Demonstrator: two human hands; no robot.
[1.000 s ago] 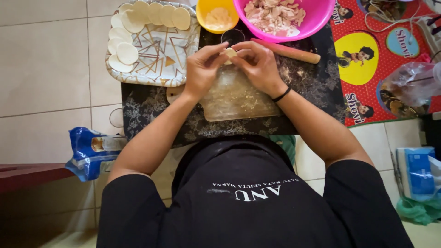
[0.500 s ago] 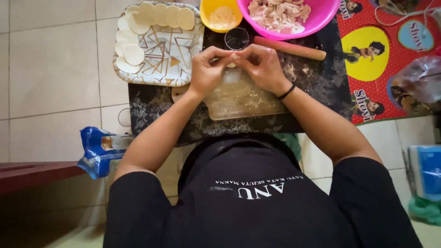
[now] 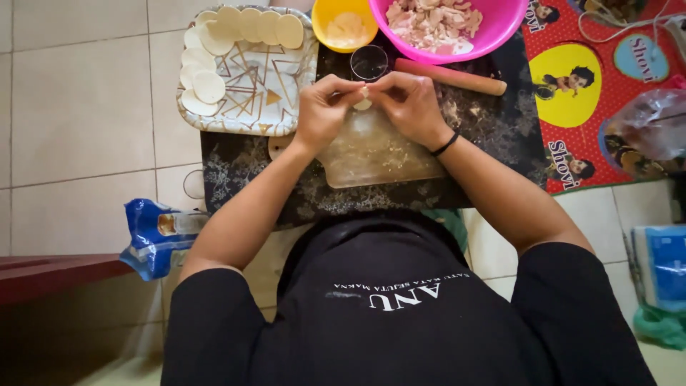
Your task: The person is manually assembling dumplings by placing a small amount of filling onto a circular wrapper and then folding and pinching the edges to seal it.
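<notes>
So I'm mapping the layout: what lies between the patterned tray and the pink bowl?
In the head view, a yellow bowl sits between the patterned tray and the pink bowl.

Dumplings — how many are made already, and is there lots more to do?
None look finished. Done: round dough wrappers lie cut along the edges of the patterned tray. In hand: the left hand and right hand pinch one small dough piece over the floury board. Left: the pink bowl holds plenty of filling.

Even soft daylight; sharp centre; edges stretched
</notes>
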